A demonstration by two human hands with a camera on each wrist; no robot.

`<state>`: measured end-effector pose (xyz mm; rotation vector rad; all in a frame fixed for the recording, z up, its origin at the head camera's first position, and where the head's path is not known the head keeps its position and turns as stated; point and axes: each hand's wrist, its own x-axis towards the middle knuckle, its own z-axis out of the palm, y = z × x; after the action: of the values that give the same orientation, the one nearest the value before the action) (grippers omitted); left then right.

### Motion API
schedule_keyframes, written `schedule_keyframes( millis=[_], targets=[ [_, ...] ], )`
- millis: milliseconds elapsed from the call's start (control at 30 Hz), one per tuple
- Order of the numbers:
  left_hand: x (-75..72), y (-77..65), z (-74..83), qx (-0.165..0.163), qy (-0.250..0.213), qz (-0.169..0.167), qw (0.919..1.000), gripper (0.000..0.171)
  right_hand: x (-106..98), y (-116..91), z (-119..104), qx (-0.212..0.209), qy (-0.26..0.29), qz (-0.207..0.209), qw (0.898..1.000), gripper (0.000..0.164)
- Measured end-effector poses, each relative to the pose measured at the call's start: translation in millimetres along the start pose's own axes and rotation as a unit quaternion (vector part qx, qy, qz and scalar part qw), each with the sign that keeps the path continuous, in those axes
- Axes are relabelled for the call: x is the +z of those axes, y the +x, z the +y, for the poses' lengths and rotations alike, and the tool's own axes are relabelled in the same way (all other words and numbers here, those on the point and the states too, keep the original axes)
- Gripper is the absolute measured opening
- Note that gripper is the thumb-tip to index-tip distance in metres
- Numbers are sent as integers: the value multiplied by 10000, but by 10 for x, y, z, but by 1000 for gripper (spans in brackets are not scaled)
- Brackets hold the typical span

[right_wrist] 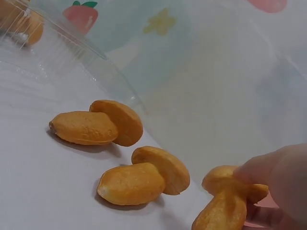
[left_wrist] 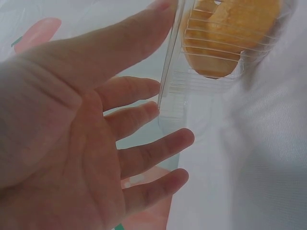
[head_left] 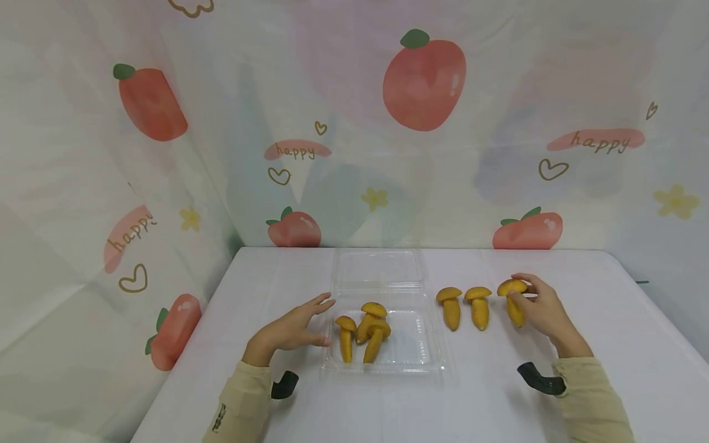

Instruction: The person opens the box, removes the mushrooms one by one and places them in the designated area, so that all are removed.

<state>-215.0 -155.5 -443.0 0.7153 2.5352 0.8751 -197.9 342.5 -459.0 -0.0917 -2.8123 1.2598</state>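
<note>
My right hand (head_left: 544, 307) pinches a yellow mushroom (head_left: 517, 312) by its cap, at the right end of a row. Two more yellow mushrooms, a middle one (head_left: 479, 312) and a left one (head_left: 451, 312), lie beside it on the table. My left hand (head_left: 290, 326), fingers spread, is at the left edge of a clear plastic box (head_left: 412, 344). Inside the box's left half are three mushrooms, one of them a slim mushroom (head_left: 346, 344). In the left wrist view the fingers reach to the box wall (left_wrist: 169, 62); whether they touch it I cannot tell.
The box's clear lid (head_left: 379, 269) lies opened back toward the far table edge. A white cloth covers the table (head_left: 354, 412). Behind and to the left hangs a printed curtain (head_left: 354, 92) with fruit and hearts. Black curved pieces (head_left: 541, 380) stick out by both sleeves.
</note>
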Motion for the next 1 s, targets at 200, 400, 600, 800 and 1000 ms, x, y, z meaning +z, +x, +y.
schedule_keyframes(
  millis=[200,400,600,800,1000],
  targets=[
    [3,7,-6,-13,13,-3,10000,84,5,41,102,257,-85,-190,9995,54],
    [10,13,-7,-56,7,-21,10000,84,38,67,182,634,-163,-363,9972,56],
    [6,6,0,-54,-19,3,10000,84,57,82,195,846,-94,-456,9953,57],
    [4,8,5,-36,-10,-1,10000,84,73,97,236,792,-134,-464,9957,56],
    [15,10,-3,-49,5,10,10000,84,96,100,270,708,-92,-488,9963,56]
  ],
)
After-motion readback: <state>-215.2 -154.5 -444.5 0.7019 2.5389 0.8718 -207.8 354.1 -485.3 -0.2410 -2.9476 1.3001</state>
